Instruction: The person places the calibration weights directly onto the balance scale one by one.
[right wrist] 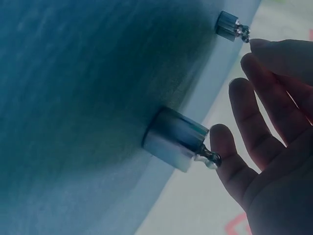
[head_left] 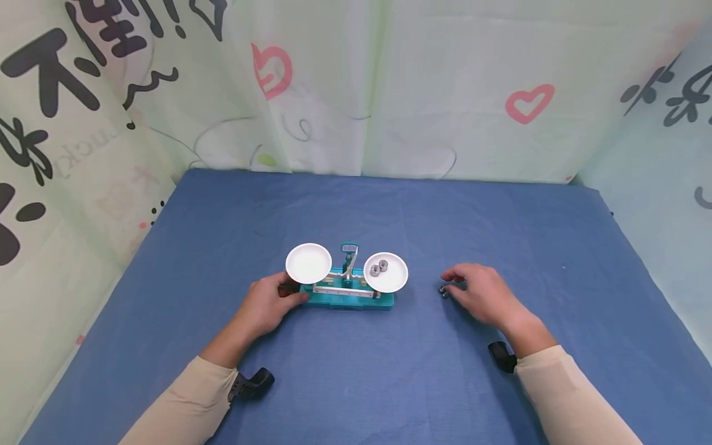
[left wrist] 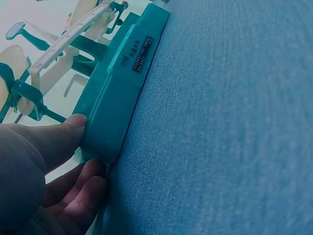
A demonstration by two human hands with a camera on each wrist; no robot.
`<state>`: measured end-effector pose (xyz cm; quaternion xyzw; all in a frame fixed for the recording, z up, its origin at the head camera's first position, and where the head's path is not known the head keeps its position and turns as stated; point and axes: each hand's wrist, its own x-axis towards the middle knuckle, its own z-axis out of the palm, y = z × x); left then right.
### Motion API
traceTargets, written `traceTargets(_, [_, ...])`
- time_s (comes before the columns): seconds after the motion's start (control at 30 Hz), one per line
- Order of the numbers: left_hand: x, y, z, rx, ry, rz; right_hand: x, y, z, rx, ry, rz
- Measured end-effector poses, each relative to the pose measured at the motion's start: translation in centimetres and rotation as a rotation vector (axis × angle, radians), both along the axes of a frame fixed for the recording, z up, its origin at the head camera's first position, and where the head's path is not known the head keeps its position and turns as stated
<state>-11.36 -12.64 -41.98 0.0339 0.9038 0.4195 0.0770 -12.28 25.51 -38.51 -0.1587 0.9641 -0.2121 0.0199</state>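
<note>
A green tabletop balance scale (head_left: 347, 300) with two white pans stands on the blue cloth. My left hand (head_left: 268, 304) grips the left end of its base; in the left wrist view the thumb (left wrist: 63, 139) rests on the green base (left wrist: 115, 103), the other fingers curled by its end. The left pan (head_left: 308, 264) holds nothing, while two metal weights (head_left: 379, 268) sit in the right pan (head_left: 392, 281). Right of the scale, my right hand (head_left: 481, 293) hovers by two more weights. In the right wrist view its spread fingers are beside a larger weight (right wrist: 173, 138) and a smaller one (right wrist: 226, 26).
Blue cloth (head_left: 361, 383) covers the table. A printed curtain (head_left: 417, 93) hangs along its back and sides. A black wrist device (head_left: 253, 383) is on the left wrist, and another (head_left: 502, 357) is under the right wrist.
</note>
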Motion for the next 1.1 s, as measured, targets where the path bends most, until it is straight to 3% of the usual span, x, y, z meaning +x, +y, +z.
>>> traceTargets(1.1, [-0.1,-0.1,-0.1,0.011,0.015,-0.013,-1.4,-0.1,-0.8,0.066,-0.079,0.014])
